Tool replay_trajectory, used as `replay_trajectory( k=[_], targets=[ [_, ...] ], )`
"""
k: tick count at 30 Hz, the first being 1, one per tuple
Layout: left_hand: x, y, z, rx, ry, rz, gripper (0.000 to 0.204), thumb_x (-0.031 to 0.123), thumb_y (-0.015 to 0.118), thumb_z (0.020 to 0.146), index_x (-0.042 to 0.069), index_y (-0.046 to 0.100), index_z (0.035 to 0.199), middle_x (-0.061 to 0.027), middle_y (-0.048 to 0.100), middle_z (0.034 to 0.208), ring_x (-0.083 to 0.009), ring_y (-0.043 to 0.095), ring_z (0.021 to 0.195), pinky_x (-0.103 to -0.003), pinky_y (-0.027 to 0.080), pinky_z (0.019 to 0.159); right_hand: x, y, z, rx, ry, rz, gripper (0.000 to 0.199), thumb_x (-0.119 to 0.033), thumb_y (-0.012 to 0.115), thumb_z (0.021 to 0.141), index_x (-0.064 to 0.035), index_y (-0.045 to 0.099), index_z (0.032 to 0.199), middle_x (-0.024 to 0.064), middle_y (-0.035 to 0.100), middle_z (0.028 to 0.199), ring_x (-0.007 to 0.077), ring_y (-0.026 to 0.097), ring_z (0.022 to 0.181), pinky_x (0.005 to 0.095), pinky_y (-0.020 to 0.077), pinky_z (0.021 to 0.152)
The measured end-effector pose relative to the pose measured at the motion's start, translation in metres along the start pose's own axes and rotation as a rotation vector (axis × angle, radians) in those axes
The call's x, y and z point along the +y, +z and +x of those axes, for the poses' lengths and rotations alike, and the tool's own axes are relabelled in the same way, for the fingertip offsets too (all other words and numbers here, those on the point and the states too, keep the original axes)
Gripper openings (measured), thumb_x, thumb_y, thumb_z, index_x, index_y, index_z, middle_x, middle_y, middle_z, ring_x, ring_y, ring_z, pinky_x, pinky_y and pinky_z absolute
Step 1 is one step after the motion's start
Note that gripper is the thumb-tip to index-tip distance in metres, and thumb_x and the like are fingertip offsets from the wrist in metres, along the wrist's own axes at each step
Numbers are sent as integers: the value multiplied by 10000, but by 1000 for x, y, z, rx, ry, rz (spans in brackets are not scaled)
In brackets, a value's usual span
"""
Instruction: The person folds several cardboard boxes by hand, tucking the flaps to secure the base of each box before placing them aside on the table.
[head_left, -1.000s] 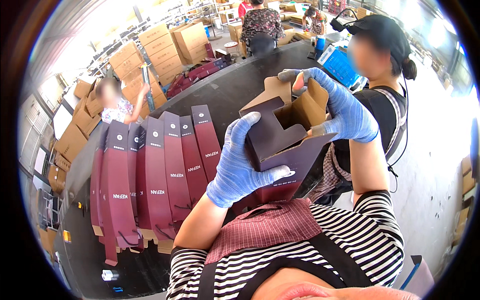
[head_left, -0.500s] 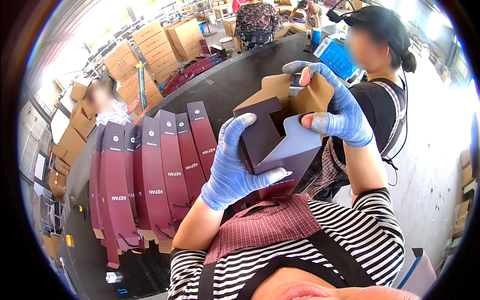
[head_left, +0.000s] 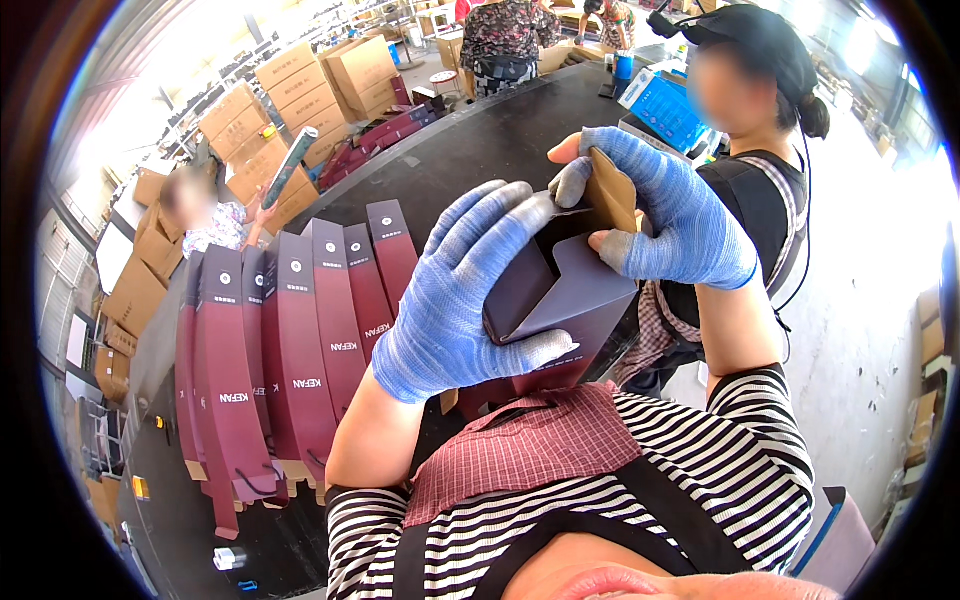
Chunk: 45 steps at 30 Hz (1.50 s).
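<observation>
At centre frame the gloved left hand (head_left: 455, 300) cups the half-folded maroon box (head_left: 560, 300) from below to steady it, while the right hand (head_left: 665, 220) pinches its brown flap (head_left: 612, 190), above the flat maroon blanks (head_left: 290, 350) fanned across the black table (head_left: 470, 150).

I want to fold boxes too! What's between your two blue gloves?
In the head view, a dark maroon box with a brown cardboard inside sits between the left hand and right hand.
</observation>
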<state>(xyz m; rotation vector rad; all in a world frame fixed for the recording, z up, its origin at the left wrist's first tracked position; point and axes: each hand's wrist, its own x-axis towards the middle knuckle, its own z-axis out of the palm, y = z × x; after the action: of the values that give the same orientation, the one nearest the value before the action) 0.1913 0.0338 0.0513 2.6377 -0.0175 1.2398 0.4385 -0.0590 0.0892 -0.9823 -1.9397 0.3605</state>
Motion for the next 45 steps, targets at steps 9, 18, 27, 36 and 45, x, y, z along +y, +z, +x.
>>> replay_trajectory(
  k=[9, 18, 27, 36, 45],
  targets=[
    [6, -1, -2, -54, 28, 82, 762, 452, 862, 729, 31, 661, 1331, -197, 619, 1364, -411, 574, 1283, -501, 427, 1100, 6, 16, -18, 109, 31, 217, 729, -102, 733, 863, -64, 438, 1528, 72, 649, 1205, 153, 604, 1108, 321, 488, 994],
    [12, -2, -3, -58, 88, 67, 593, 425, 810, 796, 66, 714, 1258, -180, 641, 1343, -413, 562, 1301, -521, 430, 1092, 6, 17, -18, 75, -33, 185, 764, -130, 732, 870, -48, 412, 1558, 76, 649, 1197, 155, 611, 1113, 307, 478, 996],
    [15, 2, -3, -69, 29, 116, 550, 422, 808, 789, 88, 740, 1220, -149, 658, 1320, -394, 557, 1312, -505, 427, 1101, 9, 30, -26, 172, -272, 62, 461, -158, 581, 1029, 27, 554, 1450, 211, 605, 1397, 334, 592, 1300, 409, 435, 1113],
    [26, 21, 9, -40, 3, 123, 549, 414, 833, 758, 117, 746, 1212, -142, 664, 1286, -387, 563, 1279, -486, 426, 1093, -17, 25, -21, 108, 106, 234, 195, -153, 582, 1052, 12, 643, 1134, 89, 676, 1041, 181, 635, 1050, 326, 492, 943],
    [14, 57, -3, 236, -8, 26, 1071, 480, 916, 689, 12, 406, 1507, -276, 355, 1544, -423, 460, 1387, -508, 426, 1118, -23, 18, -28, 245, 306, 431, 131, -71, 714, 982, -43, 604, 1049, -8, 622, 1000, 42, 595, 926, 209, 506, 837]
  ],
)
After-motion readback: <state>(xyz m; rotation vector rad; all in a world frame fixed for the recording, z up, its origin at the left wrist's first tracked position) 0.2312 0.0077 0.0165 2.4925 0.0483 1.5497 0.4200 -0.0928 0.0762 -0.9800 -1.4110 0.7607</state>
